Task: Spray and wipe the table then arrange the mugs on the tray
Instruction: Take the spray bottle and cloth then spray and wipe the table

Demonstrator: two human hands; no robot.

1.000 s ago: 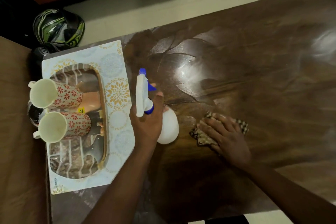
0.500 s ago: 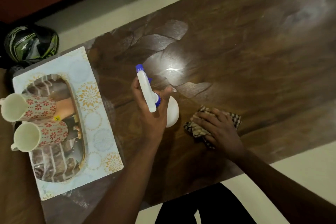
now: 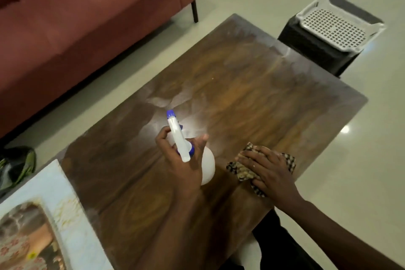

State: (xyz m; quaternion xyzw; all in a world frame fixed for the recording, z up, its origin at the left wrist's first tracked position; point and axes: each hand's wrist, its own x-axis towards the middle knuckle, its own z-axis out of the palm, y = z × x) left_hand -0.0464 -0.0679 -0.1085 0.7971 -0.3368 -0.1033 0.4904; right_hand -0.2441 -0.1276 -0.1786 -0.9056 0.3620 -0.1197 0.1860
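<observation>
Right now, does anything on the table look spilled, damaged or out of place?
Nothing stands out. The left hand holds the spray bottle over the table, and the right hand lies flat on the checked cloth. The pale patch near the nozzle may be only light or spray.

Glossy wood table (image 3: pixel 241 85), checked cloth (image 3: pixel 243 172), smooth plastic spray bottle (image 3: pixel 178 138).

White spray bottle (image 3: pixel 207 166) with blue nozzle, tilted above the brown table (image 3: pixel 252 94); checked cloth (image 3: pixel 243 171) lies flat on it (near edge); patterned tray (image 3: pixel 65 204) at left.
</observation>
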